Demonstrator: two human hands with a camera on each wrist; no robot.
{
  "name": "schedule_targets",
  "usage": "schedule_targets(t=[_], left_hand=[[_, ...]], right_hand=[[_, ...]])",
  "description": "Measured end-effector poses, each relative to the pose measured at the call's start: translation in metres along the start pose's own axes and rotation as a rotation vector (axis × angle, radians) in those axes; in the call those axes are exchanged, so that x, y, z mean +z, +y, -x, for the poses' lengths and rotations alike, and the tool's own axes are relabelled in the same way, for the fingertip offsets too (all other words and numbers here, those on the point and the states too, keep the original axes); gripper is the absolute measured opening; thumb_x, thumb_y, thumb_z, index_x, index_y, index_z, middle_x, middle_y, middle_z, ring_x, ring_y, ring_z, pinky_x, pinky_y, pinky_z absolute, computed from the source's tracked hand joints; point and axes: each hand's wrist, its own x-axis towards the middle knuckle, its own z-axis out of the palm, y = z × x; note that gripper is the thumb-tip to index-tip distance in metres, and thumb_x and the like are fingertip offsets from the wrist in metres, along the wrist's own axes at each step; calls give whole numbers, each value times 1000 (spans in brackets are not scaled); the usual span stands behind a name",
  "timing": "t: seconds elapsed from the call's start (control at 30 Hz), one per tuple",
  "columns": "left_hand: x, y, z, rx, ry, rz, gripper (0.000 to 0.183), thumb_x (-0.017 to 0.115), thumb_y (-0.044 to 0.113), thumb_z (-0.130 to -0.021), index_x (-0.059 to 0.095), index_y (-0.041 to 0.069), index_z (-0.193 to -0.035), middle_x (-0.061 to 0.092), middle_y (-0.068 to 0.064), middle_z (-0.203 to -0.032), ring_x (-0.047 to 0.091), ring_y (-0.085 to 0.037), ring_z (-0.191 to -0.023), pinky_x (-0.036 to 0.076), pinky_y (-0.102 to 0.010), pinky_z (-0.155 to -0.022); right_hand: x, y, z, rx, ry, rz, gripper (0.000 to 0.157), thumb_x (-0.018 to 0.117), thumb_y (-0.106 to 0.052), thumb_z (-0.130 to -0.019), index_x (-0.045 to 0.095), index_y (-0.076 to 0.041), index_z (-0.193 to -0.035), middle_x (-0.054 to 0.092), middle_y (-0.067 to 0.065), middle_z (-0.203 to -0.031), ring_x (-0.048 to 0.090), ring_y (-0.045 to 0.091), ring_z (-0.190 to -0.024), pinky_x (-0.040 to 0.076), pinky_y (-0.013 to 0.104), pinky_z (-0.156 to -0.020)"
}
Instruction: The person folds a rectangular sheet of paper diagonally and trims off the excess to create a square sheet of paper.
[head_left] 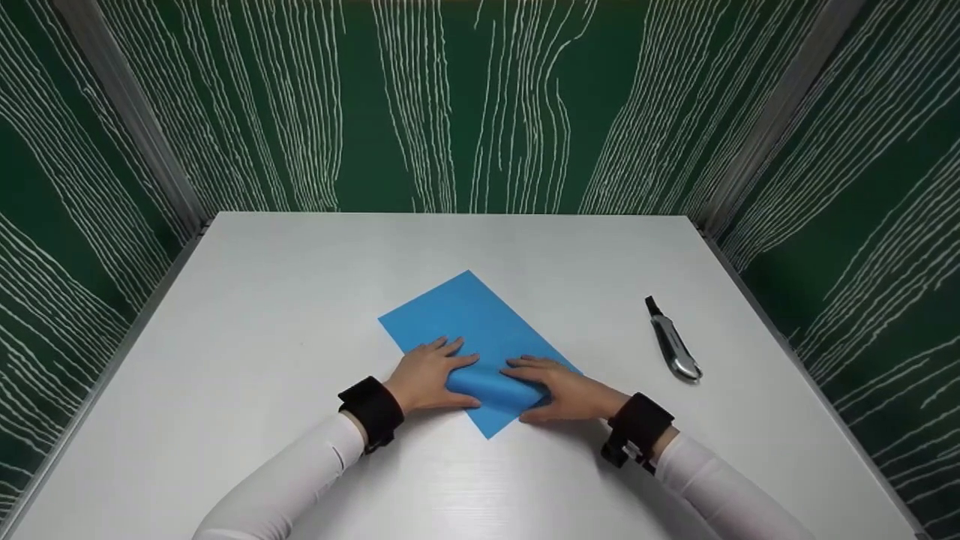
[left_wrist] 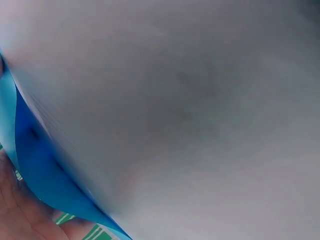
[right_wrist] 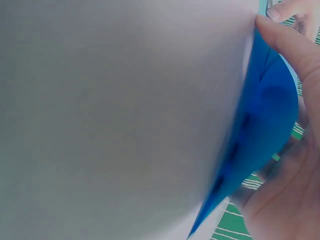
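A blue sheet of paper (head_left: 480,315) lies at a slant on the white table. Its near part is bent over into a rounded, uncreased bulge, and one corner points towards the person. My left hand (head_left: 431,375) rests on the left side of this bend, fingers spread and thumb by the near edge. On the right side, my right hand (head_left: 562,390) presses the sheet with extended fingers. The right wrist view shows the paper (right_wrist: 275,110) arching up from the table beside that palm. In the left wrist view, the paper (left_wrist: 55,185) hides some of the fingers.
A utility knife (head_left: 673,345) with a silver and black handle lies right of the paper, beyond the right hand. The white table (head_left: 300,277) is bordered by green walls (head_left: 517,112) with pale wavy lines.
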Motion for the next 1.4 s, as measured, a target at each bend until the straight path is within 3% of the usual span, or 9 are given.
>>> schedule_targets(t=[0.17,0.4,0.6,0.87,1.2,1.4], left_hand=[[0,0,0,2,5,-4,79,69,67,-87,53,24,-152,42,-16,-163,37,-43,-153,38,-59,-120],[1,0,-1,16,17,-15,79,68,67,-87,54,22,-151,44,-16,-162,39,-44,-151,39,-58,-120],[1,0,-1,7,9,-18,80,68,68,-87,53,23,-151,43,-15,-163,39,-43,-152,39,-58,-121],[-2,-1,-2,-3,-53,-7,87,69,71,-84,48,24,-155,37,-14,-166,33,-42,-155,35,-58,-123],[-8,2,2,-14,-220,-4,107,74,74,-77,31,28,-163,16,-11,-174,14,-41,-162,20,-66,-127],[-12,6,8,22,-225,40,103,78,71,-76,36,30,-161,19,-9,-174,15,-42,-161,18,-72,-125]], right_hand=[[-1,-2,4,-21,8,-3,71,75,-34,-95,44,-20,-157,41,13,-164,31,45,-155,34,67,-120],[-1,-8,8,-109,70,176,64,73,-22,-96,48,-20,-155,49,11,-159,45,39,-148,42,58,-117],[-2,-11,11,-135,94,245,66,74,-7,-93,51,-20,-153,52,10,-157,50,38,-145,47,55,-114],[4,-13,9,-193,99,446,65,65,2,-96,49,-22,-155,56,8,-154,57,34,-139,53,51,-108],[2,-17,5,-147,81,381,47,59,-4,-102,58,-18,-147,60,7,-151,56,35,-139,51,53,-110],[1,-18,1,-141,101,328,37,55,-8,-105,64,-13,-141,63,9,-147,58,33,-137,50,51,-111]])
